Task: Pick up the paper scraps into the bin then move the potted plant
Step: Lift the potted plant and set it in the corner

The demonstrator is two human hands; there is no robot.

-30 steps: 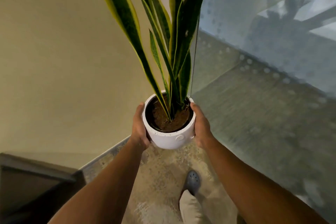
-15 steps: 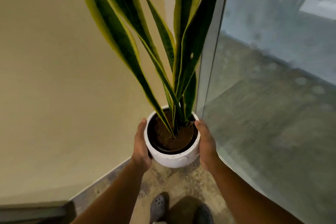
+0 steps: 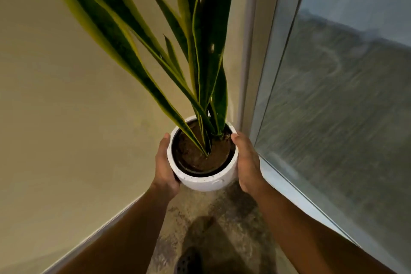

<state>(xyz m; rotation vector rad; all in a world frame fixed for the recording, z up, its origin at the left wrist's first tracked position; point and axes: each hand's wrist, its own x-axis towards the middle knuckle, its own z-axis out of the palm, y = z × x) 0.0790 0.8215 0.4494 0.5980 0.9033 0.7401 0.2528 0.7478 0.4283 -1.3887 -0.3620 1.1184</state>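
A snake plant with long green, yellow-edged leaves stands in a round white pot [image 3: 205, 181] filled with brown soil. I hold the pot in front of me above the floor, close to a room corner. My left hand [image 3: 163, 165] grips the pot's left side and my right hand [image 3: 248, 162] grips its right side, fingers wrapped around the wall. No paper scraps or bin are in view.
A beige wall [image 3: 66, 107] runs along the left with a pale skirting at its foot. A glass panel [image 3: 344, 107] in a pale frame closes the right side. Mottled concrete floor [image 3: 224, 213] lies below, with my dark shoe [image 3: 189, 261] at the bottom edge.
I have carried the pot forward into the corner between wall and glass. The pot sits lower in view and both hands keep the same grip.
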